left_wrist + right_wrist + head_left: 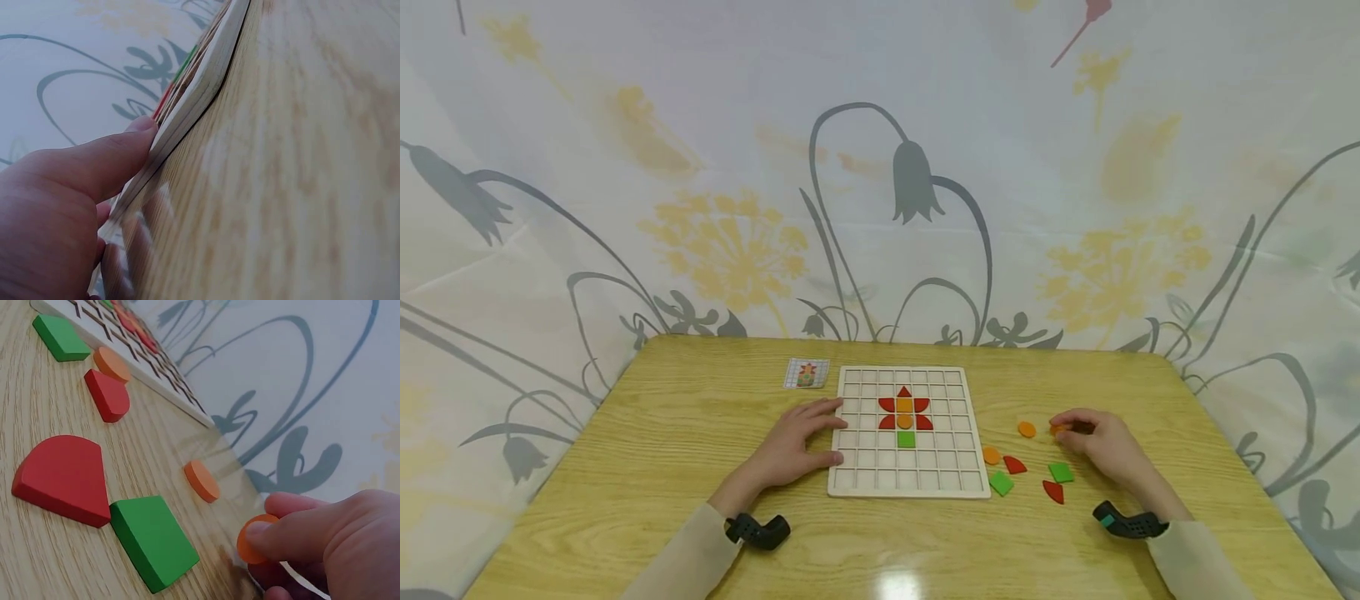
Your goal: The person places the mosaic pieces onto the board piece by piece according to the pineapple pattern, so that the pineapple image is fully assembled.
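A pale wooden grid board [865,467] lies on the table with a flower shape of coloured pieces: a red triangle [905,392], red petals [887,422], an orange square [905,405], an orange disc [905,422] and a green square [906,439]. My left hand [797,442] rests at the board's left edge, fingers extended, its thumb [119,156] touching the rim. Right of the loose pieces, my right hand [1105,442] pinches another orange disc [253,540] between thumb and fingers.
Beside the board's right edge lie loose orange discs [992,456], red quarter-round pieces [1053,492] and green squares [1061,472]. A small picture card [807,373] showing a flower pattern sits behind and left of the board. A patterned cloth [880,208] hangs behind the table.
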{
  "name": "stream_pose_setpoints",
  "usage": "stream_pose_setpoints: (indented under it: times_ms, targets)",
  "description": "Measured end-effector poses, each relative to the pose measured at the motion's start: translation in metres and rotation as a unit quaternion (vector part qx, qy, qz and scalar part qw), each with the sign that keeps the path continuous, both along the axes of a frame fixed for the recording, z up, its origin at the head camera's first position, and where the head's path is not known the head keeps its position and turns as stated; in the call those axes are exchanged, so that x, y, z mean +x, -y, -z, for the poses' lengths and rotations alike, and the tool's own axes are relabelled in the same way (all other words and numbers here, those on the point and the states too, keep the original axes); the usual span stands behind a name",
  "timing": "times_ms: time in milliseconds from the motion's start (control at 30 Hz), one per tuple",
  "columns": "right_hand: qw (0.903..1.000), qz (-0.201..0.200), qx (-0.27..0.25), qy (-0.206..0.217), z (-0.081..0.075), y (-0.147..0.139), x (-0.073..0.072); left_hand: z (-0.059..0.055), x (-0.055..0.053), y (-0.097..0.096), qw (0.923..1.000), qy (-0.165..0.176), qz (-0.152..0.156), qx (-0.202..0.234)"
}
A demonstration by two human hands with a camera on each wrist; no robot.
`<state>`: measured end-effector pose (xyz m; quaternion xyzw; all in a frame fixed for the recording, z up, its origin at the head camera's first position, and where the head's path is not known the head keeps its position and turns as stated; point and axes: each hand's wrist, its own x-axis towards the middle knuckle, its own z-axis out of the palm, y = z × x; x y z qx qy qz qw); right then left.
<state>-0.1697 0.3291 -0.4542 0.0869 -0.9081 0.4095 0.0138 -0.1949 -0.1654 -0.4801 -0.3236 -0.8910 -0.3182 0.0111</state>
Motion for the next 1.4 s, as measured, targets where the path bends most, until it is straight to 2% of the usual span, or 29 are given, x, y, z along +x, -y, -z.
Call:
stream_pose_setpoints:
  times_ms: [133,267,467,833,1233,1400]
  targets:
    - [0.9989,0.029,0.015,-0.034,-0.004,0.002,0.004,-0.001,0.000,-0.001,1.0000,0.001,0.000,0.000]
    - [0.9969,0.039,0.026,-0.064,-0.005,0.004,0.004,-0.002,0.000,-0.002,1.0000,0.003,0.002,0.000]
    - [0.9964,0.040,0.031,-0.068,-0.005,0.009,0.001,-0.002,0.000,-0.002,1.0000,0.004,0.002,-0.002]
    - [0.9990,-0.008,-0.035,-0.028,0.001,0.037,-0.006,-0.002,0.001,-0.002,1.0000,0.005,-0.001,0.000]
    - [0.9950,-0.079,-0.060,-0.015,0.010,0.091,-0.009,-0.002,0.001,-0.001,1.0000,0.008,-0.004,-0.001]
    - [0.9922,-0.106,-0.056,-0.035,0.010,0.114,-0.010,-0.002,0.001,-0.001,1.0000,0.009,-0.004,0.001]
